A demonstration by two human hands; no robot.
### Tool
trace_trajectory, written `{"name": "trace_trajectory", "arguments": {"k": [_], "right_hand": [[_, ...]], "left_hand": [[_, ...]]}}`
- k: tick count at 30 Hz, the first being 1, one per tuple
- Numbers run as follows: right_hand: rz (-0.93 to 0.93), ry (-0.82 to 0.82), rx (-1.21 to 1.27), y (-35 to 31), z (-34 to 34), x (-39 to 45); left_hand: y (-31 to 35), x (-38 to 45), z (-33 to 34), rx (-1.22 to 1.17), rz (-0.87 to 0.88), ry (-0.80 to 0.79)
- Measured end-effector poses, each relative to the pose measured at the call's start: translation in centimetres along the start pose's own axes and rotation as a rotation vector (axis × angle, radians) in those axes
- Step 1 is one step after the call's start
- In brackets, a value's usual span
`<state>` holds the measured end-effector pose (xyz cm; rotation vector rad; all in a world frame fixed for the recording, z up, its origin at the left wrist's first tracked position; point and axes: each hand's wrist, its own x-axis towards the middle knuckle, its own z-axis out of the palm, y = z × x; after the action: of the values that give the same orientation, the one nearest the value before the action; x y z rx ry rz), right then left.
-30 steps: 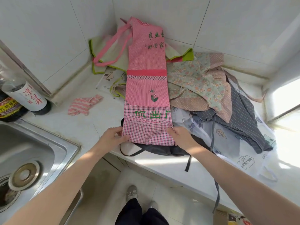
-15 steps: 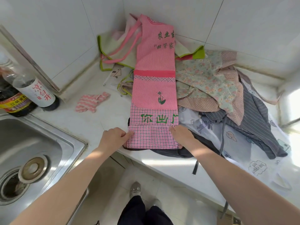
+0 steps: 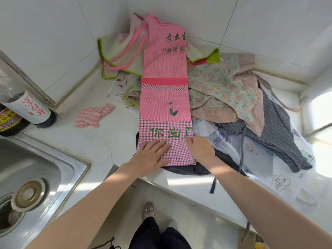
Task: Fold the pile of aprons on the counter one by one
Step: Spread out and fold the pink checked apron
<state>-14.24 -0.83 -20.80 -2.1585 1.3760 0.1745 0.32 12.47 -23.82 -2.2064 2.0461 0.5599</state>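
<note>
A pink apron (image 3: 164, 83) with green lettering lies folded into a long narrow strip, running from the counter's front edge up the corner wall. My left hand (image 3: 150, 156) lies flat with straight fingers on its checked bottom end. My right hand (image 3: 200, 149) rests at the strip's lower right edge; whether its fingers pinch the cloth is hidden. Under the strip's near end lies a dark apron (image 3: 186, 168). To the right is the pile: a floral apron (image 3: 224, 85), a grey striped apron (image 3: 276, 130) and a white printed apron (image 3: 258, 155).
A steel sink (image 3: 36, 178) is at the left, with two bottles (image 3: 27, 108) behind it by the wall. A small pink striped cloth (image 3: 93, 115) lies on the white counter (image 3: 115, 141). A green-edged apron (image 3: 122, 56) is bunched in the corner. A window glares at the right.
My left hand has moved from the strip's left edge onto the checked bottom end and now lies flat. My right hand stays at the right edge. The view has shifted a little.
</note>
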Motion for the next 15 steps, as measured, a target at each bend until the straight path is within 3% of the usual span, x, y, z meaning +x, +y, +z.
{"name": "trace_trajectory", "arguments": {"k": [2,4,6,8,15], "right_hand": [[-0.285,0.336,-0.279,0.4,0.3,-0.9],[-0.607,0.429,-0.377,0.4,0.8,-1.6],[-0.735,0.141,-0.427,0.7,1.8,-1.7],[-0.678,-0.115,-0.509,1.5,2.6,-1.6],[-0.62,-0.213,-0.204,3.2,1.3,-0.3]], "left_hand": [[-0.5,0.2,0.2,0.026,0.027,0.081],[-0.8,0.5,1.3,0.045,0.038,0.172],[-0.7,0.5,1.8,0.008,0.054,0.2],[-1.1,0.3,1.8,-0.014,0.055,0.229],[-4.2,-1.9,1.2,-0.232,0.049,0.14]]}}
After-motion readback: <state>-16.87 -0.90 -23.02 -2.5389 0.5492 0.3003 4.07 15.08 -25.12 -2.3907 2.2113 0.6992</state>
